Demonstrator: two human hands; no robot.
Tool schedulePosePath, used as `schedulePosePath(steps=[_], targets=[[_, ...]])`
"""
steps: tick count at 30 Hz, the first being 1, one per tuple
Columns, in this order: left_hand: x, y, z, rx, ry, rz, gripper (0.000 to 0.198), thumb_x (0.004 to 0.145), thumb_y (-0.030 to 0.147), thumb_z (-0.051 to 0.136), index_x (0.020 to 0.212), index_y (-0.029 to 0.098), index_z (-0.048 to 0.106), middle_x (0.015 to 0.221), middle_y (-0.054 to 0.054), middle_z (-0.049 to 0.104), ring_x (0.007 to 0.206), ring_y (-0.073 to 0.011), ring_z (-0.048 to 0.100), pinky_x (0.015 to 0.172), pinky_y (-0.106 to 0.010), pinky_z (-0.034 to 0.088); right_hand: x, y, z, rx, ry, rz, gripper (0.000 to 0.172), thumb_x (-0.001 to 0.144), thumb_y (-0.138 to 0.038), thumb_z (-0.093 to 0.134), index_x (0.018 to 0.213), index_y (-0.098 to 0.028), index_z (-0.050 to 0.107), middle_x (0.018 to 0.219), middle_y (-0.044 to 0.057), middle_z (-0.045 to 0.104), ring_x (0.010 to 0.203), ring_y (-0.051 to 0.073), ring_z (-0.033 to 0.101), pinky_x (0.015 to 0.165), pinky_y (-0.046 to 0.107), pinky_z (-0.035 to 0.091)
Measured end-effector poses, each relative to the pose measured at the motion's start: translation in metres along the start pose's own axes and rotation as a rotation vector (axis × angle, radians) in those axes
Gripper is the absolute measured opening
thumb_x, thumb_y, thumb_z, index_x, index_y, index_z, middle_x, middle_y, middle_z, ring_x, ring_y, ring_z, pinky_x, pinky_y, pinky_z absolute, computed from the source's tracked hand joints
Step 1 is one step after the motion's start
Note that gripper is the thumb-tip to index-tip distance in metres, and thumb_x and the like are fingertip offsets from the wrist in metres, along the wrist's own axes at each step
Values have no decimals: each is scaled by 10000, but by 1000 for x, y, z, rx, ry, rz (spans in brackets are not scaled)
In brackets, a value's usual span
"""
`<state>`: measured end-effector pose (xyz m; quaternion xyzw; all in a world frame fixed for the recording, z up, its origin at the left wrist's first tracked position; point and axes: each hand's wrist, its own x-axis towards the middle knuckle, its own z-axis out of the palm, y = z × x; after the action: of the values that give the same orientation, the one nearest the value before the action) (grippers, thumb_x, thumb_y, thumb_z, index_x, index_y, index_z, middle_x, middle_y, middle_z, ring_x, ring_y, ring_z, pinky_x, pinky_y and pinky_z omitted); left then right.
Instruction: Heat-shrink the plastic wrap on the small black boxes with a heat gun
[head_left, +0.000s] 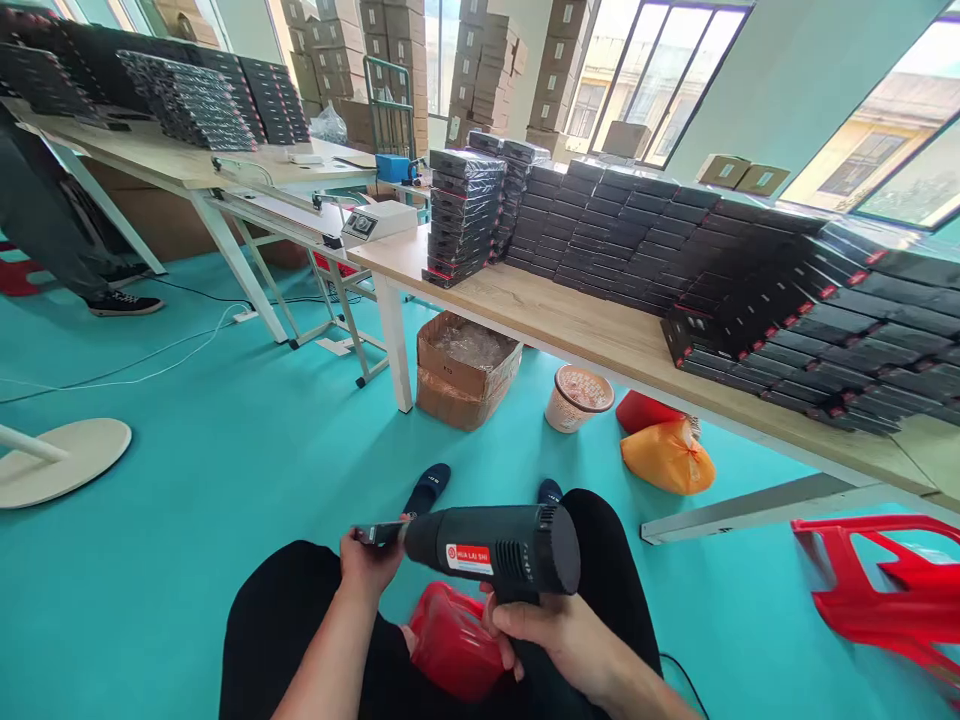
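My right hand (555,635) is wrapped round the handle of a black heat gun (517,530), which has a red and white label on its side. Its barrel points left, with the nozzle close to my left hand (367,562). In that hand's fingers is a thin, dark, flat box (379,533), seen nearly edge-on. The barrel and nozzle partly cover it, so I cannot make out its print. Below the heat gun, between my legs, is a red plastic stool (456,640).
Stacked black boxes (600,230) line the wooden table (540,300) ahead. Beneath it stand an open carton (454,380), a waste bin (562,412) and an orange bag (667,460). A red stool (892,590) is at right. At far left, a person's leg (45,215) shows.
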<state>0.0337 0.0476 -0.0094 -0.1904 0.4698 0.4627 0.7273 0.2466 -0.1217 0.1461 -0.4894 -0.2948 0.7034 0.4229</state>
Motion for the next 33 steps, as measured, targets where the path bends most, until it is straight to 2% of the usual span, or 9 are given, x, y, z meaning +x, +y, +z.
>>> schedulePosePath(steps=[2,4,7,9,14,23,26,29,33], targets=[[-2,0,0,-29,13,4,568,798,256,400,1316,52,513,1035,-211,650,769,-304,679,512,-419,584,0,4,-2,-16,87,-23,323,751,-435,741,648,-141,656,603,26,592,577,156,541,570,303,436],[-3,2,-2,-41,21,13,579,801,243,401,1335,42,498,1047,-220,650,793,-309,680,534,-425,592,-4,4,-9,-33,139,22,310,740,-432,753,675,-143,663,614,25,600,565,154,542,552,297,431],[-3,3,-4,-52,8,27,579,824,269,386,1336,23,498,1047,-236,650,796,-318,682,533,-432,589,-12,5,-17,17,85,98,311,712,-396,773,844,-123,704,683,35,637,529,143,547,503,277,418],[-3,3,-5,-64,0,36,582,839,287,373,1341,21,498,1051,-238,649,789,-319,683,530,-434,585,-14,6,-17,74,69,95,352,715,-392,772,914,-109,710,704,44,651,514,137,550,491,270,420],[-2,4,-6,-79,9,55,598,859,295,365,1396,46,451,1100,-234,638,810,-318,680,547,-444,588,-10,9,-16,181,194,67,385,716,-392,791,957,-105,706,725,46,670,544,137,581,492,252,440],[-1,3,-7,-43,2,43,587,902,358,378,1405,63,439,1150,-236,618,816,-293,682,560,-414,594,2,7,-14,194,164,75,372,703,-358,803,956,-102,707,692,37,667,525,136,588,486,248,446],[-7,3,-6,-23,4,53,543,924,424,373,1338,94,497,1131,-218,626,808,-293,687,570,-426,596,3,4,-18,206,181,61,366,710,-361,799,953,-102,711,693,37,666,527,134,588,484,246,446],[-15,3,-3,14,-51,79,433,925,468,446,1179,141,573,1035,-168,651,796,-278,692,615,-424,605,-4,3,-28,209,220,53,350,731,-362,786,957,-104,716,722,41,668,551,134,591,488,243,448],[-24,3,3,105,-188,72,296,863,362,587,1059,140,599,973,-160,686,820,-285,708,688,-433,612,-18,6,-45,213,239,50,339,755,-370,776,966,-111,723,741,37,667,548,127,586,485,241,444]])
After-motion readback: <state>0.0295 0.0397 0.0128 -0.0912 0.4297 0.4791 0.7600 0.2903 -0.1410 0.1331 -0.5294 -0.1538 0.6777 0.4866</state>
